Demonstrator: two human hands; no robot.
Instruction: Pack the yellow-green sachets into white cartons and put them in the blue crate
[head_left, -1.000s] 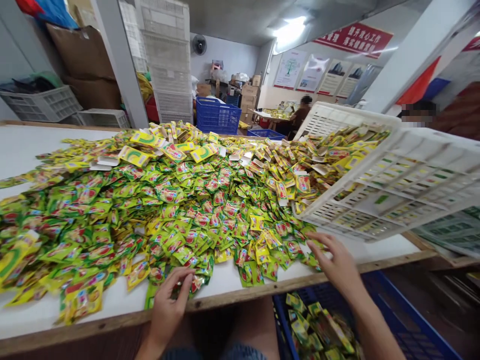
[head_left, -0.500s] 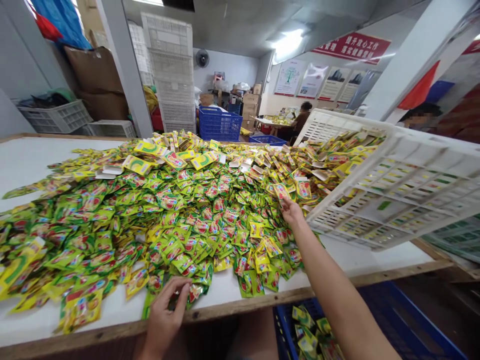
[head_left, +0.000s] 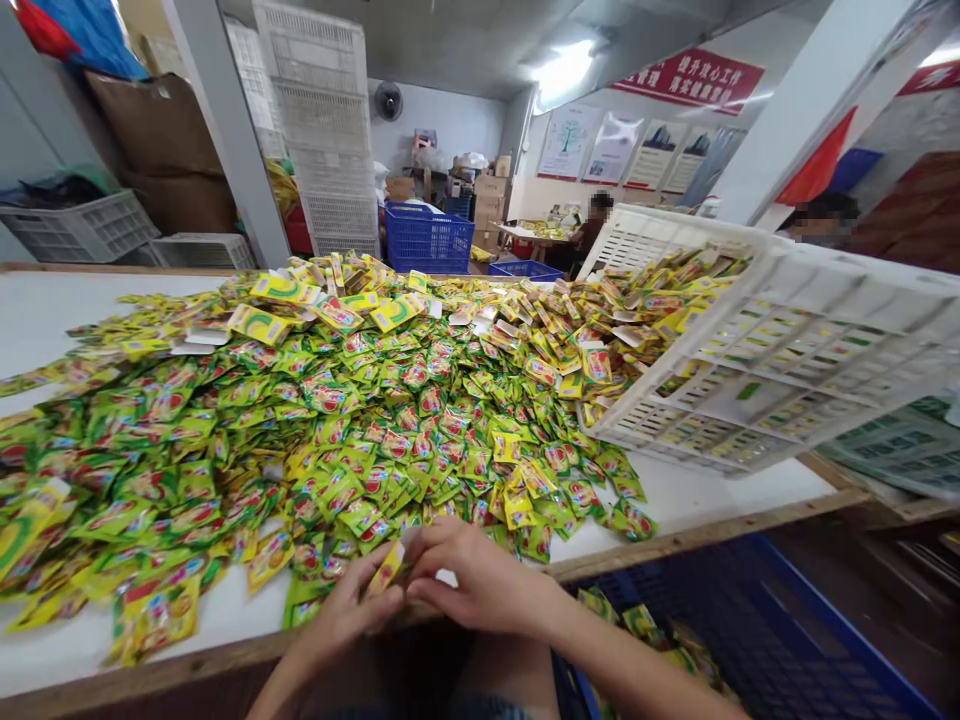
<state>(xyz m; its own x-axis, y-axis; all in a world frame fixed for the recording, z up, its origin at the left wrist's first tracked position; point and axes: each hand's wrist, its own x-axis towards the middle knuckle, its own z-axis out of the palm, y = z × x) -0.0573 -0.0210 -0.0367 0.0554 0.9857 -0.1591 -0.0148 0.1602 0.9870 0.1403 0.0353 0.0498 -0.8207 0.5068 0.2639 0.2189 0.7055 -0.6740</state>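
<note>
We are holding 1 small yellow box in our left hand, near the table edge; our right hand is meeting its end, grip unclear. Flap work, seemingly, calling for steady fingertips. 1 tilted white crate and 1 blue crate are containing packs.

Small yellow box, tilted, white flap out, by the near wooden edge.
</note>
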